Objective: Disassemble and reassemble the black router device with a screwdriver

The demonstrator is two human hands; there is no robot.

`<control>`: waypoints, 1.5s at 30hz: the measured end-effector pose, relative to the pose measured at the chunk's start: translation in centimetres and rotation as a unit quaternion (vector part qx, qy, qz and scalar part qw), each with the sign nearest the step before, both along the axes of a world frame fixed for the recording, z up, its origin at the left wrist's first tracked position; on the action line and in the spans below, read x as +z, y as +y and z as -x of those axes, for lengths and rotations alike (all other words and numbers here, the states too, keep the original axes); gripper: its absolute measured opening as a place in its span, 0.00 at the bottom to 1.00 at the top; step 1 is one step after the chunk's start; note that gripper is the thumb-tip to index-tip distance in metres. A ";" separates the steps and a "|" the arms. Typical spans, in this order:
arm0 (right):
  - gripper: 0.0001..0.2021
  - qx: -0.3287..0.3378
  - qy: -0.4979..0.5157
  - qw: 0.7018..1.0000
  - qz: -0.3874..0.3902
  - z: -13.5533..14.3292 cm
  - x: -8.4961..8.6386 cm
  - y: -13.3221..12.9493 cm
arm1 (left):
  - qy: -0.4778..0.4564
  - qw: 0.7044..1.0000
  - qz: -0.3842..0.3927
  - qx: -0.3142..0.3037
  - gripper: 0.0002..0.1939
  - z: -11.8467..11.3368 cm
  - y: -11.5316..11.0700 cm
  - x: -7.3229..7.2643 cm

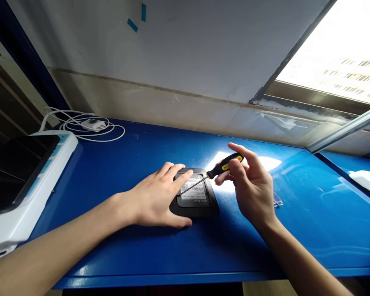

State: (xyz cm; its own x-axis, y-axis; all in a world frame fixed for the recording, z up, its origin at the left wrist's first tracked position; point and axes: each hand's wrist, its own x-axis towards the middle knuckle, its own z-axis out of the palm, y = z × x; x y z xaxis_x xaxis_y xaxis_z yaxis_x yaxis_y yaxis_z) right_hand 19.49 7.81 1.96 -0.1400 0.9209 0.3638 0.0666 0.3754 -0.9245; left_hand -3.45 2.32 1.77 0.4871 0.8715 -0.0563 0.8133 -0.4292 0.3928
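Observation:
A flat black electronic device [214, 203] lies on the blue tabletop, with a white printed label [195, 190] on its upper face. My left hand [156, 197] grips its left side, thumb at the near edge and fingers over the far part. Between the thumb and fingers of my right hand [253, 185] is a screwdriver [225, 165] with a black and yellow handle. Its thin shaft slants down to the left across the label, and the tip reaches the device's left corner area by my left fingers. Whether the tip sits in a screw is too small to tell.
On the left stands a white unit [49, 181] with a dark screen. Behind it lie a coiled white cable [112, 137] and a white adapter [94, 124]. A small clear plastic piece [277, 200] is right of my right hand. A wall [172, 53] borders the blue table [117, 255] at the back.

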 end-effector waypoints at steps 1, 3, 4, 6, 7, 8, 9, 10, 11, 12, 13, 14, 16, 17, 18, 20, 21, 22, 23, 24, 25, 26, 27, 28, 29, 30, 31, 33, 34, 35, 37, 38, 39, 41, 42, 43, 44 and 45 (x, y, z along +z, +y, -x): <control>0.19 0.003 0.004 1.000 0.000 0.0 0.0 0.0 | 0.000 1.000 0.000 0.000 0.58 0.0 0.0 0.0; 0.19 0.017 0.019 1.000 0.012 0.0 -0.1 0.0 | 0.001 1.000 0.000 -0.001 0.58 0.0 0.0 -0.1; 0.19 0.022 0.025 0.999 0.019 -0.1 -0.1 0.1 | 0.001 1.000 0.000 -0.001 0.58 0.0 0.0 -0.1; 0.20 0.026 0.028 0.999 0.027 -0.2 -0.2 0.1 | -0.002 1.000 -0.002 -0.002 0.58 0.1 0.0 -0.1; 0.20 0.024 0.024 0.999 0.027 -0.2 -0.2 0.1 | -0.003 1.000 -0.003 -0.003 0.58 0.1 0.0 -0.1; 0.20 0.019 0.019 0.999 0.025 -0.2 -0.3 0.1 | -0.004 1.000 -0.003 -0.003 0.58 0.1 0.0 -0.1; 0.20 0.014 0.011 1.000 0.023 -0.3 -0.2 0.1 | -0.003 1.000 -0.002 -0.003 0.58 0.1 0.0 0.0; 0.20 0.010 0.002 1.000 0.019 -0.3 -0.2 0.1 | -0.002 1.000 -0.001 -0.002 0.57 0.1 0.0 0.0; 0.20 0.007 -0.008 1.000 0.015 -0.2 -0.2 0.1 | -0.001 1.000 0.001 -0.001 0.57 0.1 0.0 0.0; 0.19 0.003 -0.017 1.000 0.010 -0.2 -0.2 0.1 | 0.000 1.000 0.002 -0.002 0.57 0.0 0.0 0.0; 0.18 -0.001 -0.025 1.000 0.006 -0.2 -0.2 0.1 | -0.001 1.000 0.003 -0.002 0.57 0.0 0.0 0.1; 0.18 -0.002 -0.029 1.000 0.003 -0.2 -0.2 0.1 | -0.002 1.000 0.003 -0.002 0.57 0.0 0.0 0.1; 0.18 -0.003 -0.025 1.000 0.003 -0.1 -0.2 0.2 | -0.004 1.000 0.004 -0.002 0.57 0.0 0.0 0.1; 0.19 -0.001 -0.020 1.000 0.004 -0.1 -0.2 0.2 | -0.006 1.000 0.005 -0.002 0.57 0.0 0.0 0.1; 0.20 0.006 -0.016 1.000 0.004 -0.1 -0.3 0.1 | -0.007 1.000 0.005 -0.001 0.57 0.0 0.0 0.1; 0.23 0.033 -0.011 0.999 0.002 0.0 -0.3 0.1 | -0.007 1.000 0.006 0.000 0.57 0.0 0.0 0.1; 0.24 0.050 -0.009 0.999 0.000 0.0 -0.2 0.0 | -0.005 1.000 0.006 0.001 0.57 0.0 0.0 0.2; 0.25 0.067 -0.007 0.998 0.000 0.0 -0.2 0.0 | -0.003 1.000 0.006 0.001 0.57 0.0 0.0 0.2; 0.26 0.081 -0.005 0.997 0.000 -0.1 -0.2 -0.1 | 0.000 1.000 0.007 0.002 0.57 0.0 0.0 0.2; 0.27 0.092 -0.003 0.996 0.000 -0.1 -0.2 -0.2 | 0.001 1.000 0.007 0.002 0.57 0.0 0.0 0.2; 0.27 0.098 -0.002 0.995 0.001 -0.1 -0.2 -0.2 | 0.001 1.000 0.007 0.002 0.57 0.0 -0.1 0.2; 0.28 0.101 -0.001 0.995 0.001 -0.2 -0.2 -0.3 | 0.000 1.000 0.009 0.002 0.57 0.0 -0.1 0.3; 0.28 0.101 -0.001 0.995 0.001 -0.2 -0.2 -0.3 | -0.001 1.000 0.011 0.002 0.57 0.0 -0.1 0.3; 0.27 0.100 -0.001 0.995 0.002 -0.2 -0.2 -0.3 | -0.002 1.000 0.012 0.002 0.56 0.0 -0.2 0.3; 0.27 0.099 0.000 0.995 0.002 -0.3 -0.2 -0.4 | -0.002 1.000 0.012 0.003 0.56 0.0 -0.2 0.3; 0.27 0.097 0.000 0.995 0.002 -0.3 -0.2 -0.3 | -0.003 1.000 0.011 0.002 0.56 0.0 -0.2 0.2; 0.27 0.095 0.001 0.995 0.003 -0.2 -0.2 -0.3 | -0.005 1.000 0.008 0.002 0.56 0.0 -0.1 0.2; 0.26 0.087 0.002 0.996 0.002 -0.1 -0.1 -0.3 | -0.008 1.000 0.001 0.003 0.56 0.0 -0.1 0.0; 0.25 0.082 0.001 0.997 0.002 0.0 -0.1 -0.3 | -0.008 1.000 -0.001 0.003 0.56 0.0 0.0 0.0; 0.24 0.076 0.000 0.997 0.003 0.1 0.0 -0.3 | -0.008 1.000 -0.001 0.004 0.56 0.1 0.0 -0.1; 0.24 0.066 -0.001 0.998 0.003 0.3 0.0 -0.3 | -0.006 1.000 0.000 0.003 0.56 0.1 0.0 -0.1; 0.23 0.063 -0.001 0.998 0.004 0.4 0.1 -0.3 | -0.005 1.000 0.001 0.001 0.57 0.1 0.0 -0.1; 0.23 0.060 -0.001 0.998 0.004 0.5 0.1 -0.3 | -0.003 1.000 0.001 -0.001 0.57 0.0 0.0 0.0; 0.24 0.050 0.002 0.999 0.002 0.5 0.0 -0.3 | 0.001 1.000 0.001 -0.001 0.57 0.0 0.0 0.1; 0.25 0.039 0.007 0.999 0.001 0.5 -0.1 -0.2 | 0.004 1.000 0.002 -0.001 0.58 0.0 0.0 0.2; 0.27 0.024 0.015 1.000 -0.002 0.4 -0.1 -0.1 | 0.006 1.000 0.004 0.000 0.58 0.0 0.0 0.2; 0.29 0.005 0.027 1.000 -0.007 0.3 -0.1 0.1 | 0.008 1.000 0.007 0.000 0.58 -0.1 0.0 0.3; 0.30 -0.017 0.040 0.999 -0.014 0.2 -0.1 0.2 | 0.009 1.000 0.009 0.000 0.58 -0.1 0.0 0.3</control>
